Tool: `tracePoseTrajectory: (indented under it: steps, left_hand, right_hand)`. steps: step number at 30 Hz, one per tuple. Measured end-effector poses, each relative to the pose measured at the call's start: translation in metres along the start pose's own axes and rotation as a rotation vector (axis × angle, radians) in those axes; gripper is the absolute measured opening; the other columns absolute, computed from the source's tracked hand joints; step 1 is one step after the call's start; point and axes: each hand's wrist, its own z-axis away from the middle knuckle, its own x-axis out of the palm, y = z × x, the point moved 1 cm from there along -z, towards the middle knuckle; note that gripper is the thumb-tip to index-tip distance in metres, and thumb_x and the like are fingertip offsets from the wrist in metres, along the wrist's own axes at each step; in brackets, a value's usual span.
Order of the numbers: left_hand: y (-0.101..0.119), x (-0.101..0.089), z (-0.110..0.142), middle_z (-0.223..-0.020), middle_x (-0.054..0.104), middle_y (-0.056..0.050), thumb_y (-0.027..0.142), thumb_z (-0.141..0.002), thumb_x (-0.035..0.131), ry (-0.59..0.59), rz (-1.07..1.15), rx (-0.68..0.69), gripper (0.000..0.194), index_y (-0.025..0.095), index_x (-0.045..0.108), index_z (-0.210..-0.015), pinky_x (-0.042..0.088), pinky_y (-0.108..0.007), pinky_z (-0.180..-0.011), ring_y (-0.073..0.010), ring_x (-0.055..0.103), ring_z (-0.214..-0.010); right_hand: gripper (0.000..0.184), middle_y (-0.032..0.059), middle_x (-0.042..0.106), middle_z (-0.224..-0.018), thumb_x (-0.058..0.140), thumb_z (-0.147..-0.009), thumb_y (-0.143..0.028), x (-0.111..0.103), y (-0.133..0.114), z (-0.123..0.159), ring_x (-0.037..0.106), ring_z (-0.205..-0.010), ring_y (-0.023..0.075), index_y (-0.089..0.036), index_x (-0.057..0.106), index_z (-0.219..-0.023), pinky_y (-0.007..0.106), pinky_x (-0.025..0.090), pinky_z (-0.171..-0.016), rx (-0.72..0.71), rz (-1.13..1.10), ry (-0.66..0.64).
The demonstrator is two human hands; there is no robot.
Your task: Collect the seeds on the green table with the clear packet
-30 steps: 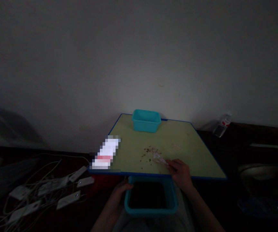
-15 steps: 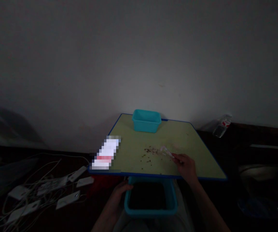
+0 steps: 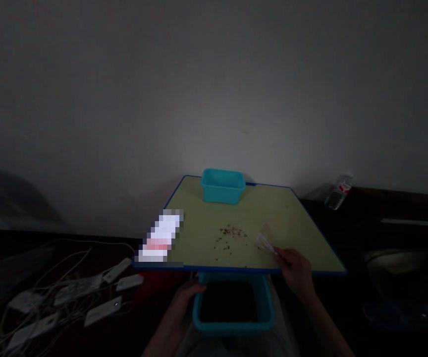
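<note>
Held over my lap, a turquoise plastic bin (image 3: 233,327) with dark contents sits against the table's front edge. My left hand (image 3: 188,293) is closed on its left rim, the thumb over the edge. My right hand (image 3: 294,267), over the front right of the table, pinches a slim whitish strip-like thing (image 3: 266,243); dim light hides its exact kind. Its far end is at the tabletop. To its left lie small dark bits (image 3: 232,231), gathered in a loose patch with several strays nearer the front edge.
A second turquoise bin (image 3: 223,194) stands at the back of the pale table (image 3: 273,208), near the wall. A lit, pixelated phone-like screen (image 3: 159,238) lies at the left edge. Power strips and cables (image 3: 80,287) cover the floor left; a clear bottle (image 3: 338,192) is at right.
My right hand has moved right and slightly nearer me, drawing the whitish thing away from the patch of dark bits. My left hand stays on the bin's rim.
</note>
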Motion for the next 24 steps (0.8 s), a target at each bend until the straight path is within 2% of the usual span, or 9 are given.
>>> tracePoseTrajectory:
  steps: [4,11,15,17,21,24]
  left_hand:
    - [-0.01,-0.012,-0.012,-0.08,0.073,-0.005,0.013,-0.068,0.056,-0.114,0.016,-0.013,0.023,0.015,0.066,-0.089,0.045,-0.033,-0.075,-0.022,0.066,-0.077]
    - [-0.019,-0.021,-0.022,-0.085,0.072,-0.004,0.014,-0.071,0.055,-0.17,-0.002,0.001,0.024,0.016,0.064,-0.092,0.044,-0.031,-0.079,-0.02,0.064,-0.082]
    - [-0.02,-0.024,-0.024,-0.085,0.072,-0.004,0.016,-0.07,0.056,-0.13,-0.018,0.025,0.024,0.015,0.064,-0.092,0.044,-0.031,-0.077,-0.0202,0.064,-0.082]
    - [-0.021,-0.024,-0.025,-0.085,0.072,-0.005,0.016,-0.07,0.056,-0.146,-0.024,0.031,0.023,0.015,0.065,-0.092,0.045,-0.033,-0.077,-0.0217,0.064,-0.082]
    - [-0.02,-0.02,-0.022,-0.084,0.072,-0.006,0.017,-0.071,0.055,-0.154,0.004,-0.004,0.024,0.016,0.064,-0.093,0.044,-0.036,-0.079,-0.0228,0.064,-0.081]
    - [-0.017,-0.015,-0.018,-0.081,0.072,-0.004,0.016,-0.069,0.056,-0.129,0.006,-0.016,0.025,0.017,0.064,-0.093,0.044,-0.035,-0.08,-0.0214,0.065,-0.078]
  right_hand:
    - [0.024,0.0036,0.064,-0.084,0.049,-0.08,-0.027,0.006,-0.019,-0.003,0.058,-0.076,0.0164,-0.026,0.065,-0.098,0.028,0.046,-0.069,-0.041,-0.025,-0.038]
    - [0.024,0.0036,0.064,-0.082,0.051,-0.08,-0.024,0.015,-0.038,-0.003,0.057,-0.076,0.0159,-0.026,0.064,-0.099,0.028,0.046,-0.068,-0.084,-0.116,-0.094]
    - [0.023,0.0036,0.064,-0.082,0.051,-0.079,-0.023,0.013,-0.036,-0.002,0.057,-0.075,0.016,-0.027,0.065,-0.097,0.028,0.047,-0.067,-0.087,-0.131,-0.107]
    - [0.024,0.0037,0.064,-0.083,0.05,-0.079,-0.023,0.008,-0.031,-0.003,0.058,-0.076,0.0161,-0.027,0.065,-0.097,0.029,0.047,-0.068,-0.067,-0.131,-0.101]
    - [0.024,0.0037,0.063,-0.083,0.05,-0.08,-0.024,-0.001,-0.022,-0.002,0.058,-0.076,0.016,-0.026,0.065,-0.098,0.028,0.047,-0.068,-0.021,-0.126,-0.107]
    - [0.023,0.0035,0.064,-0.083,0.051,-0.08,-0.025,-0.002,-0.021,0.001,0.058,-0.076,0.0163,-0.027,0.065,-0.098,0.029,0.047,-0.068,-0.039,-0.135,-0.138]
